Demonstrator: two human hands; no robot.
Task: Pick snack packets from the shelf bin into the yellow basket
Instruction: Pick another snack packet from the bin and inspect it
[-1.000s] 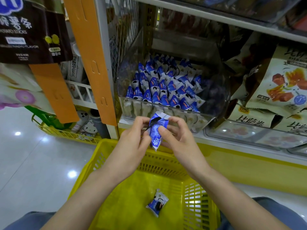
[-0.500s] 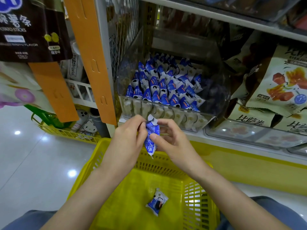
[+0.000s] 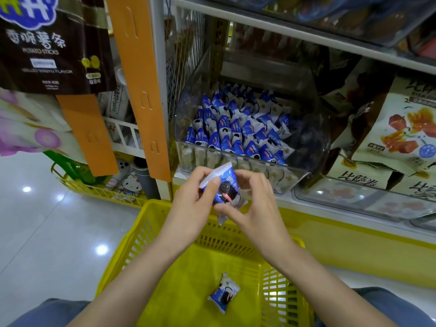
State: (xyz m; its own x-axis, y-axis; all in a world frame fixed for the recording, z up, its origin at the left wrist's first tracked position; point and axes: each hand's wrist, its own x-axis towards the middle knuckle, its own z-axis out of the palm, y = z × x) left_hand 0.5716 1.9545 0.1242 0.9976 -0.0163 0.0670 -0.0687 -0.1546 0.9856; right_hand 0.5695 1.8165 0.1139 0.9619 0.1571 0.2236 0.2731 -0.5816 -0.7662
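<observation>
A small blue-and-white foil snack packet [image 3: 225, 185] is pinched between both hands. The left grip [image 3: 195, 204] is closed on its upper left edge with thumb and fingers, and the right grip [image 3: 254, 208] is closed on its lower right side, the fingers curled over the top. The packet is held roughly upright, above the far rim of the yellow slotted plastic basket [image 3: 132, 244] and just in front of the clear plastic shelf bin [image 3: 313, 142]. A second blue-and-white packet [image 3: 223, 294] is seen lying on the basket floor. The bin is filled with rows of matching blue packets [image 3: 236, 131]. Large pale snack bags [image 3: 401, 128] are stacked to the bin's right. A dark potato-stick bag [image 3: 52, 48] is hung at the upper left, beside an orange hanging strip [image 3: 136, 79].
</observation>
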